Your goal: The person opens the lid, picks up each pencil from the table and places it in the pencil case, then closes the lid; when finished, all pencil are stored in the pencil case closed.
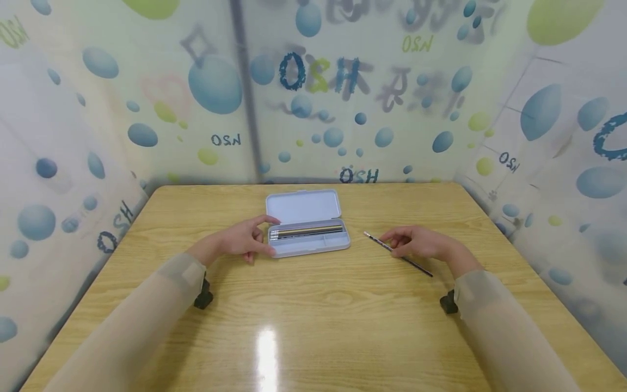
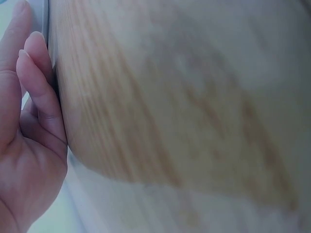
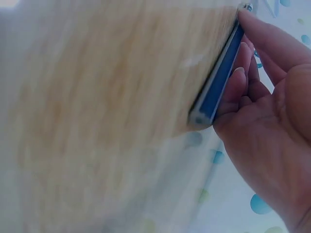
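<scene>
An open light-blue pencil case (image 1: pixel 309 249) lies on the table with its lid (image 1: pixel 303 206) tipped back. Several dark and yellowish pencils (image 1: pixel 308 231) lie side by side in its rear compartment, pale ends to the left. My left hand (image 1: pixel 243 237) holds the case's left end, index finger at the back corner and thumb at the front one. To the right of the case, my right hand (image 1: pixel 416 242) pinches a dark patterned pencil (image 1: pixel 416 265) between thumb and fingers. In the right wrist view that pencil (image 3: pixel 218 75) slants past the fingers, close to the tabletop.
The wood-grain table (image 1: pixel 313 305) reaches back to a printed curtain (image 1: pixel 313 130), with more printed sheeting on both sides. A small divider (image 1: pixel 324 240) splits the case's front section. Dark camera mounts (image 1: pixel 203 295) hang under both wrists.
</scene>
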Motion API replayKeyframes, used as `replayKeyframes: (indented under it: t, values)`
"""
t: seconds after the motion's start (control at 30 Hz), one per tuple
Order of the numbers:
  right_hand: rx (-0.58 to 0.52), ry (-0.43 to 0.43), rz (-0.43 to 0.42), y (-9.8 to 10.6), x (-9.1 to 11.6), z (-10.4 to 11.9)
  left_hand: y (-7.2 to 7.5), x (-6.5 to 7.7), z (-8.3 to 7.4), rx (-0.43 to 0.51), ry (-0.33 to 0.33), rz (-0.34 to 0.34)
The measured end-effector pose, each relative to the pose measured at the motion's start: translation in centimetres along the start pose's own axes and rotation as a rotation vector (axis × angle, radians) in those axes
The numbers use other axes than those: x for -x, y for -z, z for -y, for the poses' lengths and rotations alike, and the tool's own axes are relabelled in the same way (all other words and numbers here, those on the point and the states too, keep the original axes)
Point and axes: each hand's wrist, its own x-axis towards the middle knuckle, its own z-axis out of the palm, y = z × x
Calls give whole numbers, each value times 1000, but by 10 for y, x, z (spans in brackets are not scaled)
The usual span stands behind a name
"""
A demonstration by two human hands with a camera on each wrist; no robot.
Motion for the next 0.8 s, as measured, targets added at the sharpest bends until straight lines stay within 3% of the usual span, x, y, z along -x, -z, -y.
replayKeyframes:
  t: [0.37, 0.6, 0.8]
  values:
    - [-24, 4, -19, 1, 1, 2, 0, 0, 1, -3, 1, 0]
    - [84, -8, -63, -3, 0, 6, 0, 1, 3, 13, -12, 7]
    - [92, -10, -65, -5, -2, 11, 0, 0, 3, 14, -13, 3]
